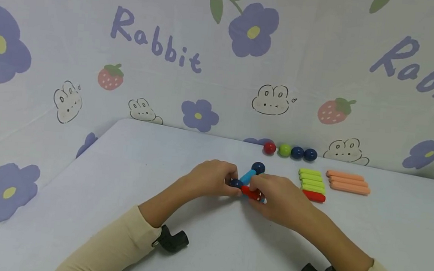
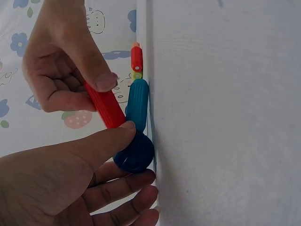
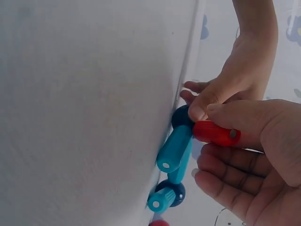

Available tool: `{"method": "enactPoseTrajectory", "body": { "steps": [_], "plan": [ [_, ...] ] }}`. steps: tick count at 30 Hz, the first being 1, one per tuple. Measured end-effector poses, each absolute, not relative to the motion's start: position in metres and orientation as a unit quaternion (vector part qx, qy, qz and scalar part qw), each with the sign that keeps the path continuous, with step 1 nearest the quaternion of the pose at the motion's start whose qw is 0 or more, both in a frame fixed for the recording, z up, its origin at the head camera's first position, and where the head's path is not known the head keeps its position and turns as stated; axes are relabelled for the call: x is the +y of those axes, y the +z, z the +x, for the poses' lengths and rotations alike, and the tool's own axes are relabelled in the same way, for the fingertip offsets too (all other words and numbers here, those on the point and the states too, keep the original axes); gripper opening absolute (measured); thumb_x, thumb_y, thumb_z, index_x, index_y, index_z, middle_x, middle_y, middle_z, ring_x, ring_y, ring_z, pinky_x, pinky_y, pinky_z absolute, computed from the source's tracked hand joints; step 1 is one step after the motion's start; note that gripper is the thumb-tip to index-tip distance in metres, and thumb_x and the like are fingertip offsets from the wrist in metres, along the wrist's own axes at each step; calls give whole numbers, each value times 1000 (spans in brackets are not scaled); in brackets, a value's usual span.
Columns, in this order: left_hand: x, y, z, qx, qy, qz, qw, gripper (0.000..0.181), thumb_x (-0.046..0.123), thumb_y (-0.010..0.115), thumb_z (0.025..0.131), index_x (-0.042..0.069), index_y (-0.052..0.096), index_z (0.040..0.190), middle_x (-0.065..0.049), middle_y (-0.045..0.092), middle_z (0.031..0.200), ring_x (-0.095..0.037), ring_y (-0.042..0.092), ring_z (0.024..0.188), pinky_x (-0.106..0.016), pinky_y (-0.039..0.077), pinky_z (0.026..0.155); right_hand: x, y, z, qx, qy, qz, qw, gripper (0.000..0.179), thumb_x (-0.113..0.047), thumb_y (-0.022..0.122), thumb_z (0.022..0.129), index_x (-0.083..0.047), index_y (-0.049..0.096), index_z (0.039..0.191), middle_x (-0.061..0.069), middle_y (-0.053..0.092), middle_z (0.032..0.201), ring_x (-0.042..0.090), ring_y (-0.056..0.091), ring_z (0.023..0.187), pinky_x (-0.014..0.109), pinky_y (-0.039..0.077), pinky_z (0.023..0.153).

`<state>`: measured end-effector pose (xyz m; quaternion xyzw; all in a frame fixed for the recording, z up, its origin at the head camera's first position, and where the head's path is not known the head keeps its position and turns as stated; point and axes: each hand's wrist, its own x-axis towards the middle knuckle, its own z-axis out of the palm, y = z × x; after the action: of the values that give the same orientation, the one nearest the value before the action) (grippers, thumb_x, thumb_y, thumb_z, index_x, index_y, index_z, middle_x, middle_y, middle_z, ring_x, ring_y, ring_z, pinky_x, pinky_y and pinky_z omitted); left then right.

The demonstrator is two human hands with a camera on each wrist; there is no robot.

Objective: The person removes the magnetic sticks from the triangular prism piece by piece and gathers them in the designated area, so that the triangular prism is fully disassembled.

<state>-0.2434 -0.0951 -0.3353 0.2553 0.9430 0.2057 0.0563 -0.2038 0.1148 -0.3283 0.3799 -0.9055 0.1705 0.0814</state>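
Note:
Near the middle of the table, my left hand (image 1: 211,177) pinches a dark blue ball (image 2: 136,154) between thumb and fingers. My right hand (image 1: 283,199) grips a red rod (image 3: 214,133) by thumb and fingers. The red rod's far end meets the ball; whether it is attached cannot be told. Light blue rods (image 3: 175,149) run from the same ball. One of them reaches a second dark blue ball (image 1: 258,168) beyond the hands, which bears another light blue rod (image 3: 161,199). My fingers partly hide the near ball and red rod in the head view.
Behind the hands stands a row of balls: red (image 1: 269,148), green (image 1: 284,150) and two dark blue (image 1: 297,152). To the right lie several yellow-green rods (image 1: 312,178), one red rod (image 1: 314,196) and orange rods (image 1: 348,181). A patterned cloth (image 1: 159,87) hangs behind the white table (image 1: 120,178).

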Motion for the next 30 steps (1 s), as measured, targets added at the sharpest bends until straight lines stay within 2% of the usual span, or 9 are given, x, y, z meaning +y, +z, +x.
{"method": "enactPoseTrajectory", "body": {
  "steps": [7, 15, 21, 30],
  "plan": [
    [-93, -334, -243, 947, 197, 247, 62, 29, 36, 80, 87, 13, 69, 100, 6, 63, 80, -13, 58, 78, -26, 47, 68, 126, -325, -194, -922, 159, 353, 18, 20, -13, 85, 80, -16, 68, 91, -12, 62, 78, 9, 54, 70, 22, 49, 63],
    [-91, -334, -242, 949, 195, 242, 61, 29, 37, 79, 87, 13, 70, 101, 5, 63, 79, -13, 57, 78, -26, 46, 67, 144, -326, -190, -937, 145, 316, -21, 19, -13, 83, 82, -15, 69, 94, -10, 62, 81, 11, 55, 72, 24, 50, 64],
    [-92, -335, -242, 948, 199, 241, 61, 29, 37, 80, 87, 13, 70, 100, 5, 63, 80, -13, 57, 77, -26, 47, 66, 149, -326, -193, -936, 141, 323, -19, 18, -15, 83, 82, -17, 71, 95, -9, 65, 85, 11, 58, 77, 26, 53, 68],
    [-92, -336, -243, 947, 201, 242, 58, 28, 36, 80, 87, 13, 70, 99, 5, 63, 80, -13, 57, 77, -26, 47, 66, 149, -328, -194, -928, 159, 338, 1, 12, -12, 82, 83, -17, 75, 91, -11, 65, 84, 10, 57, 76, 26, 53, 70]
  ]
}}
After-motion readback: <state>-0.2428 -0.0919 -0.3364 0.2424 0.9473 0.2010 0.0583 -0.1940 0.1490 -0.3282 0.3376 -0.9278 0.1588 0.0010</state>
